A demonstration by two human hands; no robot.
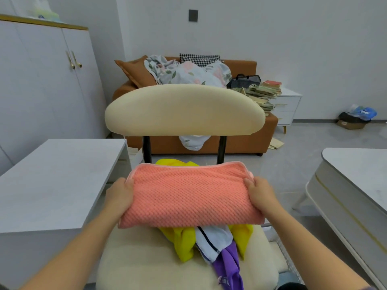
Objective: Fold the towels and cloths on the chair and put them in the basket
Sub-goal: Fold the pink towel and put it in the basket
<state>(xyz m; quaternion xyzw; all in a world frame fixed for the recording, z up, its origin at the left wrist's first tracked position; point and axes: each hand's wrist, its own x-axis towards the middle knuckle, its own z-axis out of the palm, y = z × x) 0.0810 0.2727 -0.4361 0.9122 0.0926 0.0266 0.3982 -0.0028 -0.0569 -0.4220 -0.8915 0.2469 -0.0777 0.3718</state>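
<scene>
Gripped at both short ends: coral towel [188, 195], folded; left hand [122, 192] at 9 o'clock, right hand [258, 192] at 3 o'clock; long axis crosswise; basket out of view.

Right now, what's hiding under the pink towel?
A yellow cloth, a white striped cloth and a purple cloth poke out on the chair. Their covered parts, and anything else beneath, cannot be seen.

towel [189, 193] atop cloths [211, 243] on chair [134, 266], sofa [240, 143] behind
</scene>
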